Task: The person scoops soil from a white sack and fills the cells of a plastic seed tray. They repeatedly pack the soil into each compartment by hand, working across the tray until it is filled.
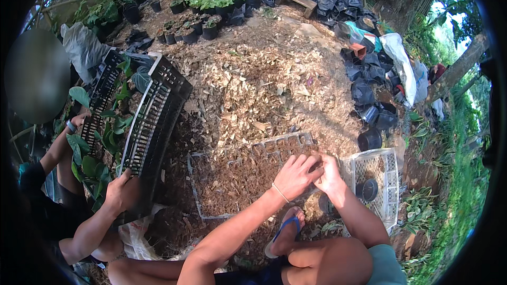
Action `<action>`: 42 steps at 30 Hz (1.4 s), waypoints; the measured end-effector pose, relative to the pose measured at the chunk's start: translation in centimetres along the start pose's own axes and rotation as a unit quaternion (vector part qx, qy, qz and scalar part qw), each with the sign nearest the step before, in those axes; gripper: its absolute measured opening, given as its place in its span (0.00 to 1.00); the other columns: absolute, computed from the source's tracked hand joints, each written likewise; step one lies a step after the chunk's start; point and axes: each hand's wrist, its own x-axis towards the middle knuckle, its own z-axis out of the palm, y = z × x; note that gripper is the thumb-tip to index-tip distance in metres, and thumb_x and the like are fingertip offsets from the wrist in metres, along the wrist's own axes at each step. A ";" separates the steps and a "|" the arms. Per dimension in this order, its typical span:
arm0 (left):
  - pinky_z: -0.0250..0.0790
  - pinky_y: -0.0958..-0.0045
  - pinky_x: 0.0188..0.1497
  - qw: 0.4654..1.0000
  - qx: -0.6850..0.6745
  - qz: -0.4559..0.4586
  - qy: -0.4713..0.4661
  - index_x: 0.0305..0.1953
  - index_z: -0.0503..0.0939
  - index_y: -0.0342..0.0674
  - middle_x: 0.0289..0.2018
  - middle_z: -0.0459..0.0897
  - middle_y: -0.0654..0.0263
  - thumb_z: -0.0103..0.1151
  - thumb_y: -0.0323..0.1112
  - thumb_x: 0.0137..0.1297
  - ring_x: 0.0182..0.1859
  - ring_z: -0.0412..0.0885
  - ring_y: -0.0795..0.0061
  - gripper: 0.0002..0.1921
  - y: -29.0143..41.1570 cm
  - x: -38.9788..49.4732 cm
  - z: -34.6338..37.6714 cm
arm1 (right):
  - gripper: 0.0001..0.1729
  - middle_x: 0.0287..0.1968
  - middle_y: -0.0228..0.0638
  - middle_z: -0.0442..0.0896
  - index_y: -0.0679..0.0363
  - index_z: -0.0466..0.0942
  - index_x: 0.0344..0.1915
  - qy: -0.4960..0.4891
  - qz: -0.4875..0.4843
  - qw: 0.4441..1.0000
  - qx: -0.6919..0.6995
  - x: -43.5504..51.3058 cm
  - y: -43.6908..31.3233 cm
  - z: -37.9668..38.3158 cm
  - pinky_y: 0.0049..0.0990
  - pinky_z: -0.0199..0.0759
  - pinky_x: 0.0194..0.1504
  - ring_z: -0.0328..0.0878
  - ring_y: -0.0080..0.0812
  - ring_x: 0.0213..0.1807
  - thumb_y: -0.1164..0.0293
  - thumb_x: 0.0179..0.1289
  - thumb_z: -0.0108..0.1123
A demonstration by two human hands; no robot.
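My left hand (297, 176) and my right hand (329, 174) meet above the right end of a seedling tray (193, 178). Their fingers are bent and touch or nearly touch. Whether something small sits between the fingertips is hidden. Brown, crumbly growing medium (225, 184) covers much of the tray, and square cells (287, 144) show along its far right part. A white plastic crate (391, 166) stands just right of my right forearm, with a black plant pot (369, 190) inside it.
At left, another person's hands (117, 192) grip a black plastic crate (168, 87) of leafy plants. Wood shavings (253, 87) spread beyond the tray. Black plant pots and bags (366, 91) line the right side. Potted seedlings (220, 0) and a wooden bench (297, 0) stand farther back.
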 end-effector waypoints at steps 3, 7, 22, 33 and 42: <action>0.66 0.61 0.54 0.998 -0.007 0.026 -0.052 0.51 0.86 0.56 0.59 0.76 0.66 0.62 0.36 0.59 0.54 0.75 0.66 0.17 -0.3 -1.2 3.6 | 0.08 0.34 0.30 0.86 0.54 0.81 0.40 -0.005 0.049 0.997 0.064 1.4 2.0 -4.4 0.32 0.80 0.35 0.84 0.30 0.34 0.63 0.72 0.58; 0.66 0.61 0.54 0.996 -0.083 0.033 -0.026 0.53 0.87 0.56 0.60 0.76 0.65 0.62 0.35 0.58 0.56 0.75 0.63 0.20 0.2 -1.9 5.7 | 0.09 0.34 0.32 0.86 0.54 0.81 0.40 0.051 0.072 0.993 0.073 1.2 2.6 -6.2 0.33 0.80 0.35 0.84 0.33 0.33 0.61 0.70 0.60; 0.76 0.53 0.62 0.747 -0.224 -0.094 -0.619 0.63 0.82 0.43 0.53 0.88 0.54 0.68 0.49 0.69 0.57 0.85 0.47 0.26 -1.5 -11.6 4.0 | 0.10 0.48 0.43 0.78 0.63 0.74 0.48 0.120 -0.032 0.977 0.176 3.3 1.6 -6.7 0.35 0.81 0.48 0.80 0.42 0.46 0.75 0.68 0.60; 0.82 0.57 0.62 0.499 -0.700 -0.505 0.076 0.76 0.66 0.40 0.65 0.79 0.58 0.57 0.38 0.81 0.62 0.80 0.67 0.28 -3.5 -3.8 7.6 | 0.26 0.58 0.38 0.86 0.65 0.75 0.67 -0.031 -0.001 0.989 -0.143 2.2 3.3 -3.9 0.34 0.80 0.58 0.85 0.34 0.55 0.76 0.71 0.65; 0.86 0.69 0.53 0.513 -0.630 -0.576 0.088 0.62 0.81 0.33 0.51 0.88 0.60 0.63 0.26 0.75 0.47 0.87 0.72 0.16 -4.9 -4.5 10.2 | 0.26 0.55 0.52 0.88 0.68 0.83 0.58 -0.033 -0.269 0.735 -0.621 1.2 3.2 -2.4 0.36 0.82 0.57 0.88 0.50 0.56 0.76 0.59 0.75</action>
